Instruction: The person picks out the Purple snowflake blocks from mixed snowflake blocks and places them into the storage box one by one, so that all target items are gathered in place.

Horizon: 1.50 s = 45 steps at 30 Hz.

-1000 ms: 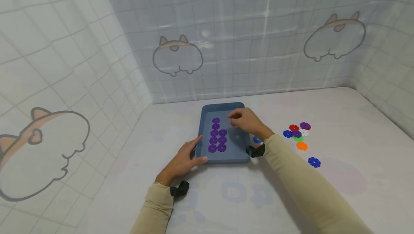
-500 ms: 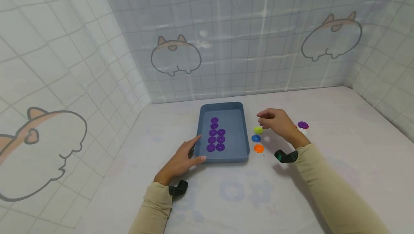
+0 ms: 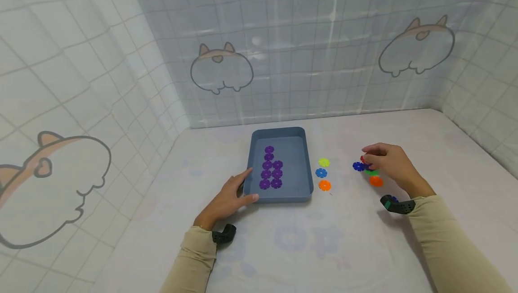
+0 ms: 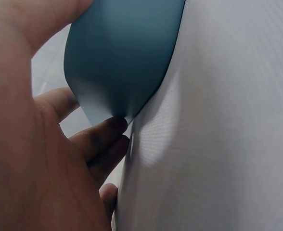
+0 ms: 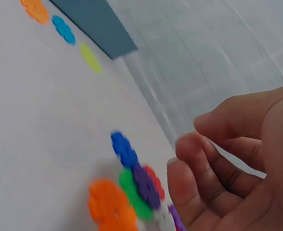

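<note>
A blue tray (image 3: 279, 199) sits mid-table with several purple discs (image 3: 272, 169) laid in two columns inside. My left hand (image 3: 247, 187) rests open against the tray's front left corner, fingers along the left wall and thumb on the front wall. The left wrist view shows that tray corner (image 4: 122, 57) against my fingers (image 4: 100, 137). My right hand (image 3: 370, 155) hovers over a small pile of coloured discs (image 3: 371, 172) to the right. Its fingers (image 5: 194, 163) are loosely curled and hold nothing, just above the purple disc (image 5: 145, 185) on the pile.
A yellow-green disc (image 3: 323, 162), a blue disc (image 3: 321, 173) and an orange disc (image 3: 324, 185) lie in a line just right of the tray. Another blue disc (image 3: 358, 166) and an orange disc (image 3: 375, 181) edge the pile. Tiled walls enclose the table at the back and both sides.
My right hand has travelled from above the tray rightward to the pile of discs. The three discs beside the tray have come into view. The left hand has stayed put.
</note>
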### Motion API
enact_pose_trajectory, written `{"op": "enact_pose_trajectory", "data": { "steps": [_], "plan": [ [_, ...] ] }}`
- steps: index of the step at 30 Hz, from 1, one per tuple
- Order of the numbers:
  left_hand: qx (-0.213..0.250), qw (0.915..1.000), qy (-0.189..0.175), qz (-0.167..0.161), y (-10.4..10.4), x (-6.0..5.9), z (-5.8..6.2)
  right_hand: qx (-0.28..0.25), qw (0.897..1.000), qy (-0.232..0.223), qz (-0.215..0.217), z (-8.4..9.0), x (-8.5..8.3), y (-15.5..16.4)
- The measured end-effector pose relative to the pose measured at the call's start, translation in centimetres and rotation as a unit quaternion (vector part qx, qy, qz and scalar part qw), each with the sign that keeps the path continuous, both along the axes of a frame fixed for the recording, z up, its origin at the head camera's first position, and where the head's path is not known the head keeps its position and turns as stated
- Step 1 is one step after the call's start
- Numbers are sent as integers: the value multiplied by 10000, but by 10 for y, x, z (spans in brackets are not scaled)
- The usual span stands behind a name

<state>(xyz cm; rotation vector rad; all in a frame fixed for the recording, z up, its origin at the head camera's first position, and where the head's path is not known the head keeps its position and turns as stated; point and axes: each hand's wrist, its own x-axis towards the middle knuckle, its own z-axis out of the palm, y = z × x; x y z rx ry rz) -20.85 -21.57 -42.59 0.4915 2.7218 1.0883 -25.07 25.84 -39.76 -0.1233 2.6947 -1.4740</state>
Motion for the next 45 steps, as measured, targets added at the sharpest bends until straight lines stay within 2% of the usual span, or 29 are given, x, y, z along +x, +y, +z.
{"op": "enact_pose_trajectory", "data": {
  "steps": [10,20,25,32,45],
  "plan": [
    [-24,10000,-31,23,0,3,0,723,9972,-156,-63,-17,1,20],
    [-51,10000,19,-20,0,1,4,1430,9893,178,244,-21,-7,16],
    [-42,10000,36,-66,1,0,3,1463,9885,168,355,-21,-7,16],
    [-10,10000,-88,33,1,3,5,1380,9894,175,412,-20,-7,15],
    [-11,10000,-48,0,1,3,6,781,9969,14,101,-20,1,21]
  ]
}}
